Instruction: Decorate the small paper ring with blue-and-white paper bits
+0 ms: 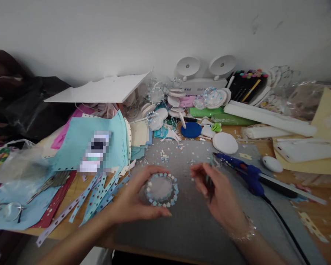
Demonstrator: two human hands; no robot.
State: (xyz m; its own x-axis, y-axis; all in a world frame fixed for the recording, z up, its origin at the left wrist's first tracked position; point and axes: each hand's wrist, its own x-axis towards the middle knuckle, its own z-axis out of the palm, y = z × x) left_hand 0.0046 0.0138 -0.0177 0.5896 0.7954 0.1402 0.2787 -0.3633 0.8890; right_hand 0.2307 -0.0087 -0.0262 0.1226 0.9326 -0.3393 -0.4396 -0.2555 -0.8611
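A blue glue gun [248, 173] lies on the grey mat [187, 221] at the right, its black cord [285, 224] trailing toward the near edge. Behind the mat sit a dark blue disc [191, 130] and a white foam disc [225, 142]. Turquoise paper sheets [82, 147] and punched blue strips [99, 195] cover the bench's left side, with eyeglasses [5, 210] near the corner. A box of markers [246, 85] leans against the wall.

Soft even daylight, edges warped, slight blur.
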